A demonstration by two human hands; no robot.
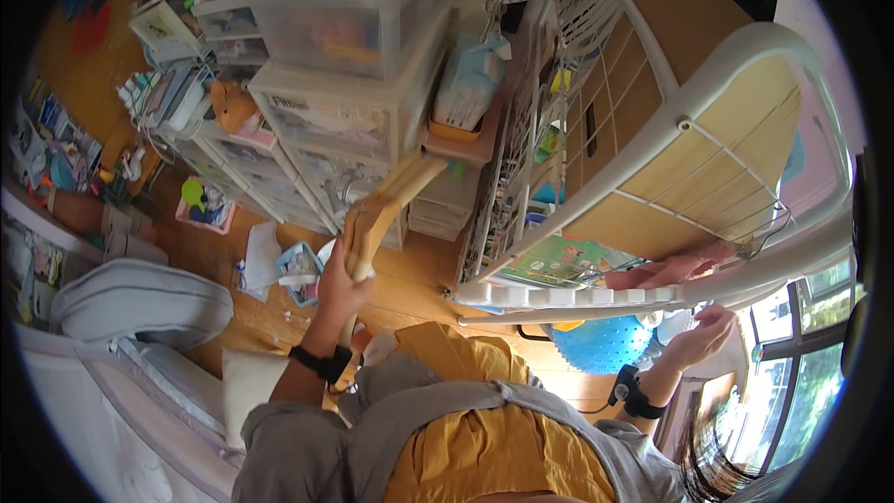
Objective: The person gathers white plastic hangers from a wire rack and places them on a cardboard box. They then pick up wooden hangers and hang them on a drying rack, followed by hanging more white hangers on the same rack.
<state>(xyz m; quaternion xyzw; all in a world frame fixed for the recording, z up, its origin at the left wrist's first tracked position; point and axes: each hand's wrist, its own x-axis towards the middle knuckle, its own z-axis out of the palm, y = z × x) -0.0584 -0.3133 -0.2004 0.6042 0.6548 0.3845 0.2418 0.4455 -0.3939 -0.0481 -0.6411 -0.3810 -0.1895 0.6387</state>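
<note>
My left hand (342, 290) is closed around a pale wooden object (377, 223) made of several long pieces lying side by side; its exact kind is unclear. The object points up and away from me, in front of clear plastic drawers (335, 126), and its lower end passes below my fist. My right hand (705, 337) is raised at the right with loosely bent fingers and nothing visible in it. Nearest to it is the white metal bed frame (580, 297) with wire-mesh panels. A pink cloth (670, 271) lies by the frame's lower rail.
Inside the frame stands a large brown board (670, 119). A blue spiked ball (604, 344) lies beneath it. On the wooden floor are a blue basket (300, 269) and a pink basket (209, 213). A grey cushioned seat (140, 300) stands left, windows (789, 370) right.
</note>
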